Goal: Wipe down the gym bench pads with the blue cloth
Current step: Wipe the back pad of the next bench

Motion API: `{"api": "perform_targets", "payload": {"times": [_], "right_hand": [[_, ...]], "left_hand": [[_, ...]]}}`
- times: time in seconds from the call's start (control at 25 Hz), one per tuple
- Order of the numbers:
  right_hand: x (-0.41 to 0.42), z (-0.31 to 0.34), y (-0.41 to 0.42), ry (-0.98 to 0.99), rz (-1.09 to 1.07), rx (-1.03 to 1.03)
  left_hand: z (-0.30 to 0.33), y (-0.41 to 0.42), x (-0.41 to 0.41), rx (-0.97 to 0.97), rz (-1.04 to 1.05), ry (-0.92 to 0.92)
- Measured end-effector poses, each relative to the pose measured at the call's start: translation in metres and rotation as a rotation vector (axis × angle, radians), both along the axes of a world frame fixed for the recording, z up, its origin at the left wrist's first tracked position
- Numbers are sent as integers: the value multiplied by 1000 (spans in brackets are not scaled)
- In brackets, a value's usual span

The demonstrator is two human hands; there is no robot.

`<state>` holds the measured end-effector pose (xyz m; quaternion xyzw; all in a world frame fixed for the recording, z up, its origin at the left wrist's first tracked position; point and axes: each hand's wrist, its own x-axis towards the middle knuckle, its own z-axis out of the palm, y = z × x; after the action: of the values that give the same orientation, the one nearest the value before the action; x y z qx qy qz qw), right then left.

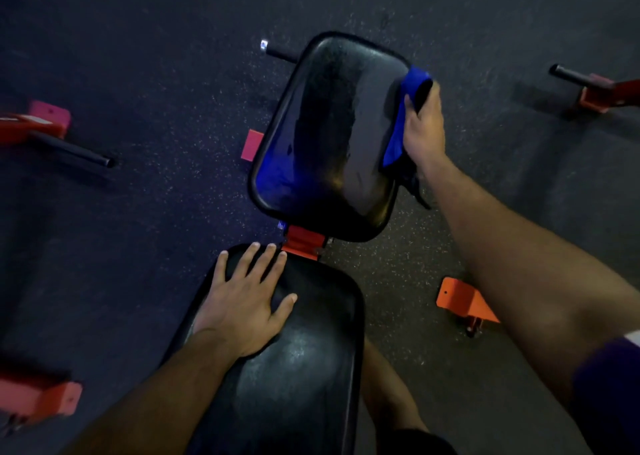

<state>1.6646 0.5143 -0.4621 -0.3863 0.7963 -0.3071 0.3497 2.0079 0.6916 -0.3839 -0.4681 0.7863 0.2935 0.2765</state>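
Limp and light, the blue cloth [398, 132] bunched easily in my right hand [424, 125], gripped against the far pad's [329, 136] right edge; my left hand [242, 302] lay flat, open, on the near pad [294, 368].

- A gym floor, seen from above in dim light.
- Dark speckled rubber flooring [156, 56] covers the ground.
- A black padded bench [325, 136] stands on an orange metal frame [303, 241].
- More orange frames with black bars [74, 150] stand nearby.
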Motion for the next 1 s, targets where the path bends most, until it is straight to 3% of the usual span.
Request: {"api": "perform_targets", "payload": {"times": [0.08,0.24,0.4,0.52,0.64,0.8,0.88,1.0], "right_hand": [[-10,-3,26,-46,42,-20],[-51,-7,16,-2,149,-98],[-53,0,-58,126,559,-100],[-33,3,-123,354,843,-39],[5,-3,-165,449,1075,-51],[-16,-2,-143,440,1039,-134],[-51,-1,-105,375,896,-158],[-73,9,-30,312,604,-19]], "left_hand": [[-2,-25,-1,-57,0,76],[-41,-127,-34,-453,64,294],[-93,-163,-58,-532,-141,296],[-111,-166,-51,-636,-157,350],[-113,-165,-50,-665,-166,399],[-115,-165,-50,-684,-159,456],[-118,-165,-48,-681,-160,465],[-119,-165,-46,-685,-163,482]]}}
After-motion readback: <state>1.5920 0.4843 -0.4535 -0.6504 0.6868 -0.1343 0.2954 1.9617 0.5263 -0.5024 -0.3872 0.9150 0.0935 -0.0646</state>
